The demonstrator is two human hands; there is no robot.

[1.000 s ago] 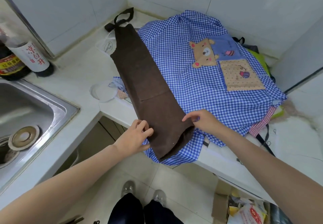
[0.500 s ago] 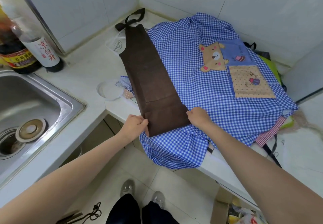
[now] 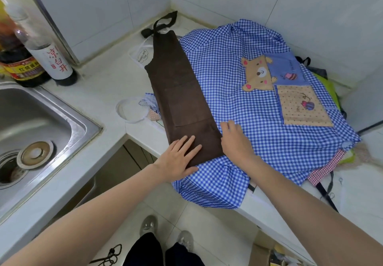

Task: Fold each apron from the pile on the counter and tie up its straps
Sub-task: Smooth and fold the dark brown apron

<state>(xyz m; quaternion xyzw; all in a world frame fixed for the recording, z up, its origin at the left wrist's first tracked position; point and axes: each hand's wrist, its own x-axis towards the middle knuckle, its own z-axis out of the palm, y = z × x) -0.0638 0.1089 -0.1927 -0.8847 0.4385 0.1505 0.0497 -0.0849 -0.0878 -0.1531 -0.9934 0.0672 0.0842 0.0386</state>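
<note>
Lying mid-frame as a long narrow strip: folded brown apron (image 3: 182, 99), across the blue gingham bear apron (image 3: 259, 141) topping the counter (image 3: 99, 87) pile. Pressing flat, fingers spread, on its near end: left hand (image 3: 179, 160). Resting flat, fingers straight, along its right edge: right hand (image 3: 235, 141).

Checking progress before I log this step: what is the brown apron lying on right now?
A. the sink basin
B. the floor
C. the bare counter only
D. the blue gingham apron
D: the folded brown apron lies as a long strip along the blue gingham apron, left hand flat on its near end.
</note>
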